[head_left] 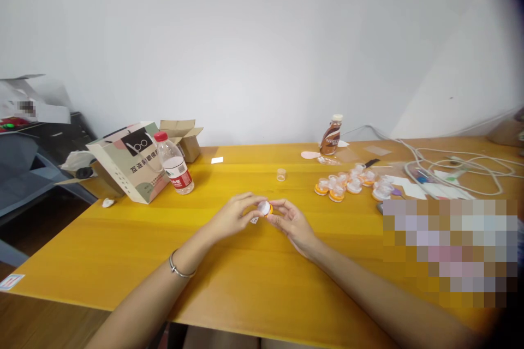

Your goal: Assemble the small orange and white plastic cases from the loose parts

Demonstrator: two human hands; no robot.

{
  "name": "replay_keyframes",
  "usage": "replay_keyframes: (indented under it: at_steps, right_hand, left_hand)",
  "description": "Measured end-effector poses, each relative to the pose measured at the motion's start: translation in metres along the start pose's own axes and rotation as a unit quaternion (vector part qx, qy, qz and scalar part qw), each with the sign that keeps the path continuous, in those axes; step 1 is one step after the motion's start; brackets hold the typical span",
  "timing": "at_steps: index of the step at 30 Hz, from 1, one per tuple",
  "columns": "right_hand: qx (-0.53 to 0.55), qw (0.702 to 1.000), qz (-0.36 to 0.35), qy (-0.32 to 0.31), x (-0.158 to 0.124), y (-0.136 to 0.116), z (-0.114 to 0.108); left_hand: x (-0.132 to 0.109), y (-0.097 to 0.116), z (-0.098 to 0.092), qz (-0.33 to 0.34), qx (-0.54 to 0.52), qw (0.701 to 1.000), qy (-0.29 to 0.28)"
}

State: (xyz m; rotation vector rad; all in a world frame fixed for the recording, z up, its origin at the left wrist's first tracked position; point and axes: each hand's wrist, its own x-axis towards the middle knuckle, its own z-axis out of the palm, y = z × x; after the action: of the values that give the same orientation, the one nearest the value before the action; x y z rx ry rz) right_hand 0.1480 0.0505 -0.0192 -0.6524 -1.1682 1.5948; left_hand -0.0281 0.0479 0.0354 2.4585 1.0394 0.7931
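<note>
A small round orange and white piece (265, 208) is held between both hands above the middle of the table. My left hand (237, 215) pinches it from the left, and my right hand (291, 222) grips its right side with thumb and fingers. Just under the left fingertips lies a small patterned white piece (254, 220), partly covered. A small clear cup (280, 174) stands on the table beyond the hands. To the right sits a cluster of several similar orange and white pieces with clear tops (336, 192).
On the yellow table (135, 262), a paper bag (141, 174), a red-capped bottle (177, 169) and an open cardboard box (186, 142) stand at left. A brown bottle (331, 137), white cables (487, 161) and paper sheets (409, 187) are at right.
</note>
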Motion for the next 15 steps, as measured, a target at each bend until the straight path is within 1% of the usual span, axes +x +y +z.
replay_keyframes:
  at_steps: [6, 12, 15]
  right_hand:
    - [-0.007, 1.000, -0.003, 0.020, 0.001, 0.001, -0.001]
    - [-0.008, 0.999, -0.007, 0.044, 0.001, 0.001, 0.000]
    - [0.007, 0.999, -0.001, 0.053, 0.002, 0.001, 0.001]
  left_hand:
    - [0.000, 0.002, 0.006, -0.010, 0.026, 1.000, 0.012]
    - [0.000, 0.000, 0.011, -0.028, -0.003, 0.999, 0.038]
    - [0.000, -0.001, 0.013, -0.026, -0.012, 0.998, 0.048]
